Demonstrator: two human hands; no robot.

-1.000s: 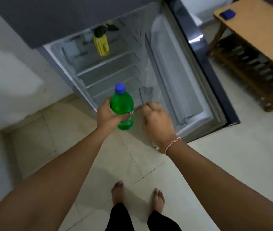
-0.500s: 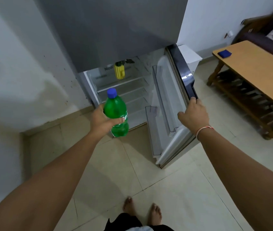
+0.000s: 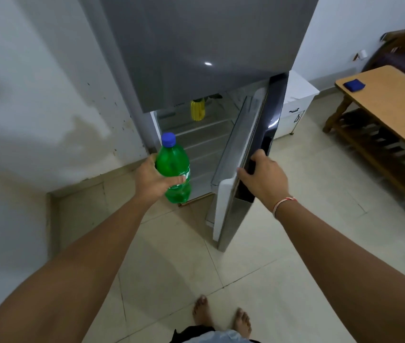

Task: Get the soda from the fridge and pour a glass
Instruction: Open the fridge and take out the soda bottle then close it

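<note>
A green soda bottle [image 3: 175, 167] with a blue cap stands upright in my left hand [image 3: 153, 180], held in front of the open lower compartment of the grey fridge [image 3: 196, 50]. My right hand [image 3: 262, 179] grips the outer edge of the fridge's lower door [image 3: 260, 134], which stands partly open. Inside, the white shelves look mostly bare apart from a yellow object [image 3: 197, 110] at the top. No glass is in view.
A wooden table [image 3: 389, 95] with a slatted lower shelf stands at the right, a blue object [image 3: 353, 84] on its top. A small white cabinet [image 3: 295, 102] sits behind the door. A stained wall [image 3: 35, 107] is at the left. My bare feet [image 3: 221, 315] stand on tiled floor.
My right hand went from beside the bottle to the door's edge and has swung the door toward shut. The view rose and backed off; the bottle stayed in my left hand.
</note>
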